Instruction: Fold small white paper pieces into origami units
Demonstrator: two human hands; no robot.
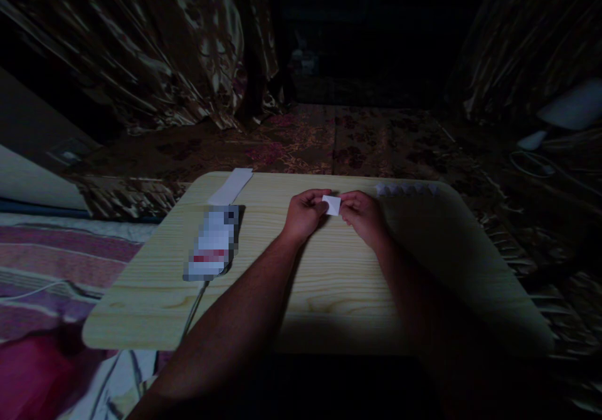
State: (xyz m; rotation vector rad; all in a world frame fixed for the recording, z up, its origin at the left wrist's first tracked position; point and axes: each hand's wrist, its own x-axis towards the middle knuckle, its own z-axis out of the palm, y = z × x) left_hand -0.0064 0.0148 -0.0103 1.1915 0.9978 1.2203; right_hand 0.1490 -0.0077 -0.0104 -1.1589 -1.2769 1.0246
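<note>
Between my two hands is a small white square of paper (332,205), held just above the far half of the wooden table. My left hand (306,213) pinches its left side, thumb on the face towards me and fingers behind. On the opposite edge, the curled fingers of my right hand (362,212) grip the paper's right side. To the right of my hands, several small folded white paper pieces (407,189) stand in a row along the table's back edge. A stack of white paper strips (231,185) lies at the back left.
On the left of the table (329,282) lies a phone with a blurred screen (211,242), its cable (195,307) running off the front edge. Striped bedding (61,263) is at the left, curtains (211,50) behind, and a white lamp (571,106) at the far right.
</note>
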